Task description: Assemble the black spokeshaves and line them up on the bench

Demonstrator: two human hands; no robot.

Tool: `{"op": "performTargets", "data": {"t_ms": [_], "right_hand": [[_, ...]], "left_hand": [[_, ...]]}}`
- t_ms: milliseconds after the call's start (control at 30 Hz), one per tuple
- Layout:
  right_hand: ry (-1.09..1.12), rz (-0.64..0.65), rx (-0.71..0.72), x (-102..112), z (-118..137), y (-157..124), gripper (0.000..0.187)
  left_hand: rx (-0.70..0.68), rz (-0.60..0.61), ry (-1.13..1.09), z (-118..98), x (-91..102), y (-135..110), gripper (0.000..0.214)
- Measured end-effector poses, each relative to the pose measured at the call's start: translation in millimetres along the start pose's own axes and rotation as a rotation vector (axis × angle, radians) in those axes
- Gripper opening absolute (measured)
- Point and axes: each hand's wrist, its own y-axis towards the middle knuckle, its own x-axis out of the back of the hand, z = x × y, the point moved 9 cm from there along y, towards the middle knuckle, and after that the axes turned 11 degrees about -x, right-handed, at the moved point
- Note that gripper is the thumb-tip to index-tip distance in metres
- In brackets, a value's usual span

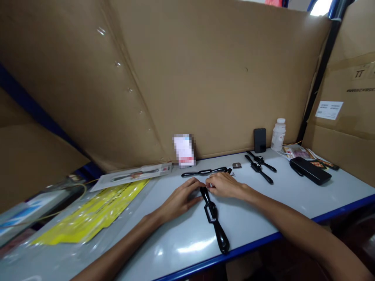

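A black long-handled tool [215,220] with an open frame in its middle lies on the grey table [263,210], its handle pointing at me. My left hand [181,197] rests beside its far end, fingers curled onto it. My right hand [224,185] pinches at the same far end, with a small part between the fingertips that is too small to name. Just beyond the hands lies a second similar black tool [205,171].
Two more black tools [259,166] lie to the right, near a small metal piece [236,165], a dark phone [259,139], a white bottle [278,134] and a black case [309,170]. Yellow plastic bags [90,212] and a packaged tool [131,175] lie left. Cardboard walls stand behind.
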Motion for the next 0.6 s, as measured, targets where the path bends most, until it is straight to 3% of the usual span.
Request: {"op": "performTargets", "data": {"t_ms": [367, 600], "right_hand": [[-0.095, 0.016, 0.001, -3, 6, -4, 0.023], [-0.133, -0.020, -0.171, 5, -12, -3, 0.026]], "left_hand": [[0.021, 0.047, 0.058, 11, -6.4, 0, 0.030], [0.068, 0.041, 0.076, 15, -0.7, -1, 0.020]]}}
